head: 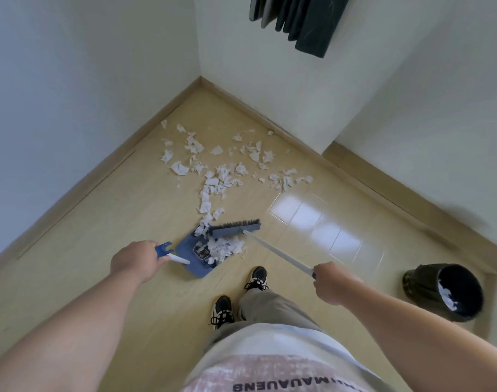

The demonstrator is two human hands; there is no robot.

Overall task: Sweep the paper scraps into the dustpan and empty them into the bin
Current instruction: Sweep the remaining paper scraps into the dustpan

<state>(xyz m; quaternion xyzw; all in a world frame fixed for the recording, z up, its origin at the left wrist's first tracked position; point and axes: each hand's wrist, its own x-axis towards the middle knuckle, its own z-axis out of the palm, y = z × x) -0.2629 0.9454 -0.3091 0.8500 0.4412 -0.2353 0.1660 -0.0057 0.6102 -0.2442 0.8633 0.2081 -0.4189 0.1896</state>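
Mostly crumpled white paper scraps (221,176), some in blue dustpan (185,251); left hand (134,261) grips its handle, right hand (330,281) broom pole (278,252).

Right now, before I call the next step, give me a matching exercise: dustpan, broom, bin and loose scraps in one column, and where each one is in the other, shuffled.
Things
1. dustpan
2. broom
3. bin
4. loose scraps

Places
A. standing at the person's right, white paper inside
B. scattered ahead, beyond the broom's head
C. handle gripped by the left hand, some paper already in it
D. pole gripped by the right hand, head at the dustpan's mouth

Pairs: 1-C, 2-D, 3-A, 4-B
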